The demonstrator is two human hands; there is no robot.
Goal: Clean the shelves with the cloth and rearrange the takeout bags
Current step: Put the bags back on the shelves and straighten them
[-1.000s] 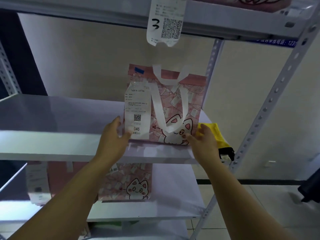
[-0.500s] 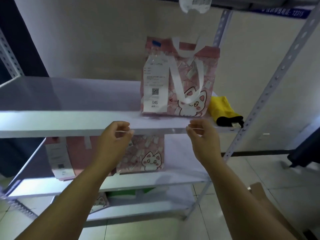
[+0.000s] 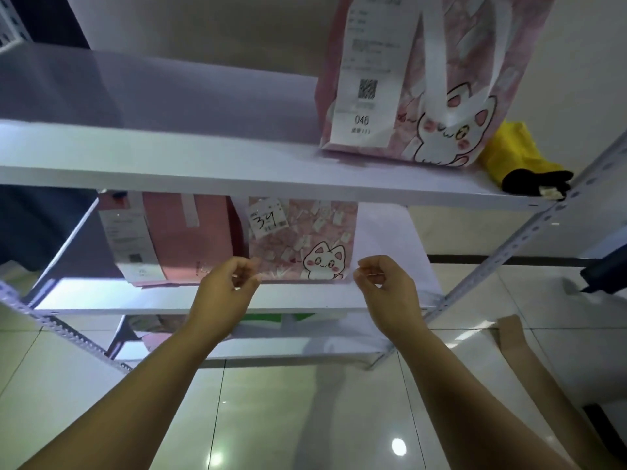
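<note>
Head view, hands: left hand and right hand hover before the lower shelf, fingers loosely curled, empty.
Cat-print bag: upright on that shelf, just behind the hands, plain pink bag just beside it.
Handling: probably light, soft-sided, crushable; take both side edges.
Room: upper shelf hangs close above; bare board to the right.
Farther: receipt-tagged bag and yellow cloth on the upper shelf's right end.
</note>
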